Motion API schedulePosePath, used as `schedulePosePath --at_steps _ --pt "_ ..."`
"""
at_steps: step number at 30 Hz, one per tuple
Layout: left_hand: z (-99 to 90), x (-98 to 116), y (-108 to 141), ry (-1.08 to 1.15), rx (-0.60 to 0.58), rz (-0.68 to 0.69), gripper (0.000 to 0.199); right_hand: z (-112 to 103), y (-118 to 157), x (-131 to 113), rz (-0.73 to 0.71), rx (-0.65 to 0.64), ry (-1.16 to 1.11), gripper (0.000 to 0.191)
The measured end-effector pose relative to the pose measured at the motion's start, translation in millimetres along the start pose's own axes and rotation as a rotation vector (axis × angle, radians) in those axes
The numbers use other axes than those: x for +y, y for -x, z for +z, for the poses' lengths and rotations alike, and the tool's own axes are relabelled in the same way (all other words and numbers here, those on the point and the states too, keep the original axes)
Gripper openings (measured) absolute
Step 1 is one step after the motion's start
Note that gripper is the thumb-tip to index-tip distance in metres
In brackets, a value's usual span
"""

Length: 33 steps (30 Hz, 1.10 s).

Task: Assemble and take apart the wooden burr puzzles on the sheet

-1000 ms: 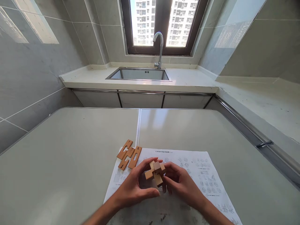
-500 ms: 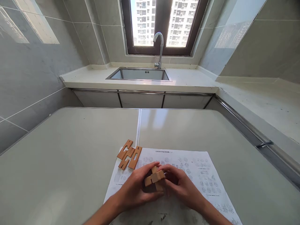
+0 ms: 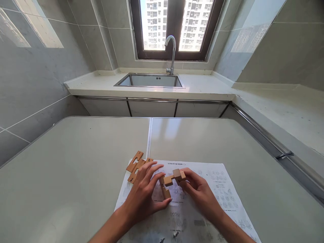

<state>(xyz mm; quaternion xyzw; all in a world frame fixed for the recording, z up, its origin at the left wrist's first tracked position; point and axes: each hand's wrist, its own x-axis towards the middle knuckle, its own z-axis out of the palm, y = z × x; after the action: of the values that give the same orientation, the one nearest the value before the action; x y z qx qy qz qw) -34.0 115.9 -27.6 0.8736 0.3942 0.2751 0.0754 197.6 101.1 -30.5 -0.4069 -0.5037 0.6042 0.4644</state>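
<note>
Between thumb and fingertips, my left hand holds a notched wooden piece by its two ends, roughly upright. My right hand pinches joined wooden blocks at their right end; their left part sits beside the top of the notched piece, and whether they touch is unclear. Under both hands lies a printed sheet with small diagrams. Flat wooden pieces with cut-outs and numbers rest at the sheet's upper left, one partly hidden behind my left fingers.
The pale table has a seam running away from me. Beyond it stand a white counter with a sink and a tap, below a window. A metal rail runs along the right.
The wooden cluster held between both hands has come apart into a notched piece on the left and joined blocks on the right. My left fingers have spread and moved up over the numbered pieces.
</note>
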Motion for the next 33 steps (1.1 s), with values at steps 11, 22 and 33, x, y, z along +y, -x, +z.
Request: schedulePosePath --at_steps 11,22,33 --pt "-11.7 -8 -3 -0.044 -0.021 -0.035 0.053 -3 0 14 0.155 0.078 -0.011 0.035" --pt "-6.7 5 -4 0.201 0.022 -0.025 0.009 6 1 3 0.098 -0.116 -0.114 0.032" --pt "-2.9 2 -5 0.022 0.161 -0.022 0.011 6 3 1 0.064 0.043 -0.038 0.050"
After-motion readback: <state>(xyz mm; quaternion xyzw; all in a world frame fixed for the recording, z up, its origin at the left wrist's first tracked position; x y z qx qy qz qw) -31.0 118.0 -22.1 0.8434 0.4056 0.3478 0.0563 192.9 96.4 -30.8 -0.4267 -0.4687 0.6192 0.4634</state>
